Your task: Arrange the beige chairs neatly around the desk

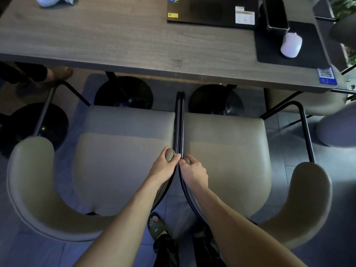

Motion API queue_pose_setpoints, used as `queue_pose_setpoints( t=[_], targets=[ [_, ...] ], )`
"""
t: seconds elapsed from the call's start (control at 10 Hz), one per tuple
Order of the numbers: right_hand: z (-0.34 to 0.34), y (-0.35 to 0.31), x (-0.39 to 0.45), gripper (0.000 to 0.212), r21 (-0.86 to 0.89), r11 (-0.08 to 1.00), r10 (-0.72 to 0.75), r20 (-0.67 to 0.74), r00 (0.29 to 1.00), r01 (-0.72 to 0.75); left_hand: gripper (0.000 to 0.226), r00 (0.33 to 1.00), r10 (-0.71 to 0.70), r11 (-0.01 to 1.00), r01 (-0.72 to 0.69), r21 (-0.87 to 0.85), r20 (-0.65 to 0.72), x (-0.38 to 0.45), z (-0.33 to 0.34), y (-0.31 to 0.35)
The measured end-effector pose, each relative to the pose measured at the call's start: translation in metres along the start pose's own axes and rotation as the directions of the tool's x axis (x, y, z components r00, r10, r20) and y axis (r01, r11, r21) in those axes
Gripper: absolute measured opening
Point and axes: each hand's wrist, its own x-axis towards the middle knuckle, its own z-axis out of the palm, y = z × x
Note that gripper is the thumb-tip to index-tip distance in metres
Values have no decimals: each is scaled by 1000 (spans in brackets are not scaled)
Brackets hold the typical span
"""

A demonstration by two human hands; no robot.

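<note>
Two beige chairs stand side by side in front of the wooden desk [115,41], their inner black arm frames touching. The left chair [119,160] and the right chair [227,160] both face the desk, seats just short of its front edge. My left hand [165,164] is closed on the padded end of the left chair's inner armrest. My right hand [192,170] grips the padded end of the right chair's inner armrest. A third beige chair [308,101] sits partly under the desk's right end.
On the desk lie a laptop [212,10], a phone [275,14], a white mouse [290,45] on a black pad, and a QR sticker [326,76]. Black round table bases [123,93] stand underneath. Another person's foot [57,74] shows at left. My sandalled foot [157,226] is below.
</note>
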Motion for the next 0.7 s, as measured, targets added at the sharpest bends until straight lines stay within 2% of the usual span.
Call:
queue_pose_setpoints(
  t=[0.1,0.3,0.4,0.5,0.7],
  targets=[
    [4,2,5,56,-9,1000,2,-11,1000,-2,54,995,-41,996,49,76,-92,1,7,0],
    [7,1,6,54,-9,1000,17,-11,1000,-17,52,995,-44,995,52,80,-95,-1,8,1],
    [3,0,9,56,-2,1000,18,20,1000,-18,52,998,-41,997,44,59,-53,0,4,6],
    [-3,5,-3,59,100,995,-27,122,992,14,46,999,-45,999,45,26,-16,-9,1,6],
    [-44,-2,1,46,163,986,-31,105,994,14,46,994,-88,994,92,62,-59,-16,-11,31]
  ],
)
